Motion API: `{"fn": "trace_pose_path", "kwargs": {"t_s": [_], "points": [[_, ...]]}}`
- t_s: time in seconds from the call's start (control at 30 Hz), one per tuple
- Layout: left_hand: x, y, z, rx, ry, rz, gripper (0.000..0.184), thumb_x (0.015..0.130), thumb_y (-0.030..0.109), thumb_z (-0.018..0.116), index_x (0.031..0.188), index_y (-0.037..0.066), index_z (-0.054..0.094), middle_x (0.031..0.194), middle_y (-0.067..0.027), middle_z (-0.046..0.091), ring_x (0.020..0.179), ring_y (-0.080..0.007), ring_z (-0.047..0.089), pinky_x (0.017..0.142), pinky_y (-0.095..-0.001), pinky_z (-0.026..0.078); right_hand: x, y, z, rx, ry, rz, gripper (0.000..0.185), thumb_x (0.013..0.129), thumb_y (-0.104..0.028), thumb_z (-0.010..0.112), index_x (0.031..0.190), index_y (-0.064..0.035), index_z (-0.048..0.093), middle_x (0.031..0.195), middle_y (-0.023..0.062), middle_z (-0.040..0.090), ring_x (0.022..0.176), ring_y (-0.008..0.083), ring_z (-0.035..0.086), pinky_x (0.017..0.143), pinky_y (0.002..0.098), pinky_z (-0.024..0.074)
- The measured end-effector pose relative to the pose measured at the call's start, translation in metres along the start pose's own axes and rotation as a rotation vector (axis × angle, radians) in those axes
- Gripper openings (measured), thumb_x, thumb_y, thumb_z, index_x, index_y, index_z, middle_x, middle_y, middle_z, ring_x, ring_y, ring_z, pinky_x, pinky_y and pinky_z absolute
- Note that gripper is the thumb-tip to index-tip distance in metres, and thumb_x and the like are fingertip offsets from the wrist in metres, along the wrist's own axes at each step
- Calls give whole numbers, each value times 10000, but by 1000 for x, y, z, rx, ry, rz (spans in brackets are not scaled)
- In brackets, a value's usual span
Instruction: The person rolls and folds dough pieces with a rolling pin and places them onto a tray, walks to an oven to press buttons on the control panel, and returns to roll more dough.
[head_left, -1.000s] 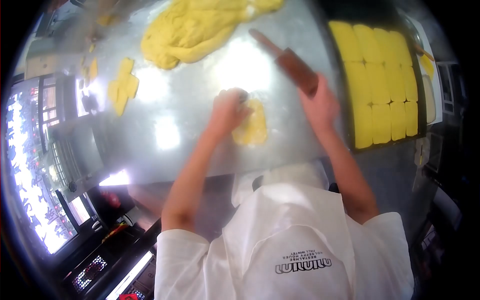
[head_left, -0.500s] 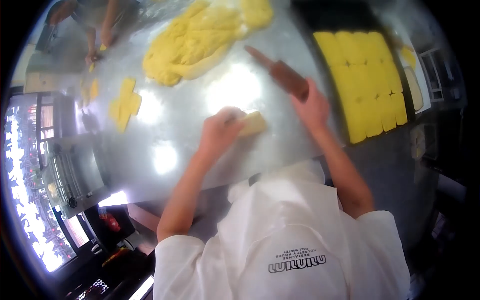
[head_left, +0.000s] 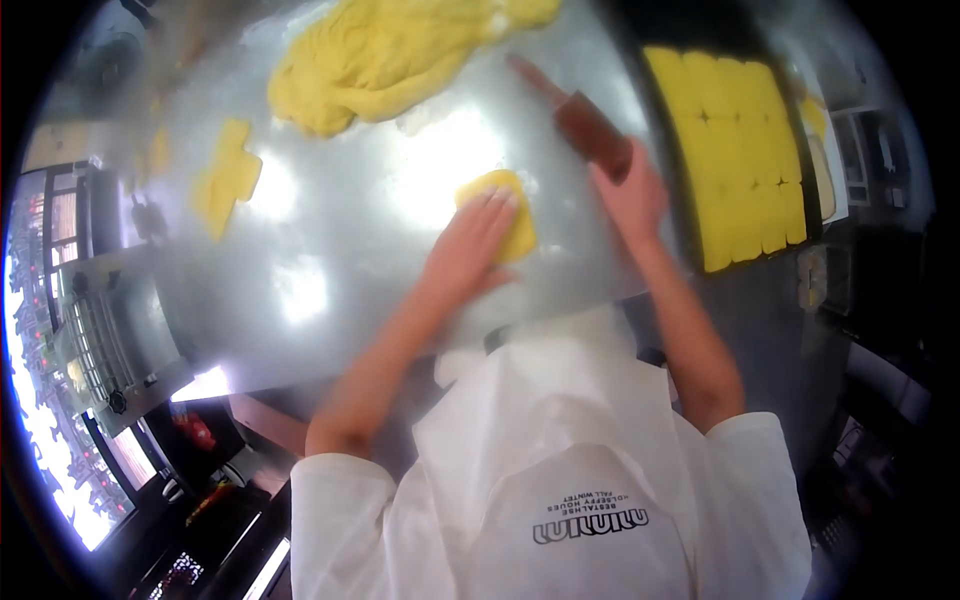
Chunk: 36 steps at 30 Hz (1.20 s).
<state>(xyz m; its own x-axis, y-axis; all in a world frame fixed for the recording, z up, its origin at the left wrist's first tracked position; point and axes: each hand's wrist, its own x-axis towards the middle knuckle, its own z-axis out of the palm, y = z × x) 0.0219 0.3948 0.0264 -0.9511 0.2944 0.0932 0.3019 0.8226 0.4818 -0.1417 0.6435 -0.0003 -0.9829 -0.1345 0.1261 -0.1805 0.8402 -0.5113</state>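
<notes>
My left hand (head_left: 468,240) lies flat on a small yellow piece of dough (head_left: 521,234), its fingers stretched out over the top. The piece rests on the metal table (head_left: 365,255) in front of me and is partly covered by those fingers. To the right, my right hand (head_left: 634,198) is wrapped round the near end of a reddish-brown rolling pin (head_left: 588,128). The pin slants away from me, and its far handle points up and left. A large yellow mass of dough (head_left: 375,65) sits farther back on the table.
At the right, a dark tray (head_left: 668,160) bears rows of yellow dough pieces (head_left: 740,150) set close together. Flat dough pieces (head_left: 228,175) lie on the left of the table. A metal machine (head_left: 120,330) stands at the lower left.
The small dough piece, gripped and raised at its edge before, now lies flat under my left hand, whose fingers have opened out. My right hand still holds the rolling pin. The view has shifted slightly.
</notes>
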Motion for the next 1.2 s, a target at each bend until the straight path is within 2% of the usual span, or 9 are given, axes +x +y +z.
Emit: {"fn": "trace_pose_path", "kwargs": {"t_s": [0.2,0.4,0.63,0.83,0.93,1.03,1.07,1.17,1.2], "points": [[11,-11,24,120,-28,-14,937,846,616,653,1500,2,383,1577,-184,380,1457,-401,339,1200,-497,294,0,0,1,-47,-15,16,696,806,-425,776,1389,-182,483,1120,141,717,1023,373,677,862,473,528],[7,-5,4,43,-134,12,924,850,595,658,1518,18,386,1589,-167,376,1453,-391,348,1203,-480,291,0,2,3,-27,17,-23,690,804,-419,776,1381,-182,483,1113,143,718,1017,378,678,850,476,529],[0,-26,20,74,-87,49,822,911,512,640,1526,30,383,1595,-169,372,1455,-401,346,1207,-493,282,3,6,7,-29,6,-33,698,797,-417,784,1382,-185,482,1048,138,731,985,382,686,846,482,529],[18,23,24,22,39,-121,790,917,460,671,1519,36,386,1602,-204,337,1466,-411,330,1205,-551,261,2,-1,1,10,-41,35,764,780,-450,798,1416,-188,466,1033,126,738,974,363,695,860,463,527],[30,27,44,55,76,-166,831,890,475,700,1522,37,383,1608,-194,334,1479,-423,309,1208,-539,261,-2,-16,-12,68,-145,115,805,803,-425,809,1478,-199,432,1013,99,743,972,311,710,871,403,528],[32,25,40,-51,93,-185,794,924,440,670,1527,18,371,1610,-203,329,1489,-431,292,1217,-528,249,-19,-3,1,417,-166,28,772,881,-343,780,1522,-151,394,1083,87,732,985,258,704,891,338,517],[27,24,37,-105,93,-197,772,943,421,654,1529,10,366,1611,-207,326,1493,-432,286,1222,-523,242,-28,-4,6,659,-172,-14,668,953,-254,721,1511,-81,396,1078,66,691,866,173,664,790,278,513],[-6,10,31,-175,478,-379,649,1035,296,531,1556,-21,309,1630,-208,300,1513,-386,280,1239,-493,223,-58,-40,-18,751,-412,387,650,981,-245,693,1513,-45,377,980,32,647,732,92,584,646,229,476],[-8,8,35,-332,621,-449,635,1033,263,515,1556,-31,308,1629,-210,308,1512,-374,288,1237,-478,225,-70,-48,-15,821,-399,446,651,984,-250,689,1516,-55,368,925,16,621,692,72,546,600,218,444]]}}
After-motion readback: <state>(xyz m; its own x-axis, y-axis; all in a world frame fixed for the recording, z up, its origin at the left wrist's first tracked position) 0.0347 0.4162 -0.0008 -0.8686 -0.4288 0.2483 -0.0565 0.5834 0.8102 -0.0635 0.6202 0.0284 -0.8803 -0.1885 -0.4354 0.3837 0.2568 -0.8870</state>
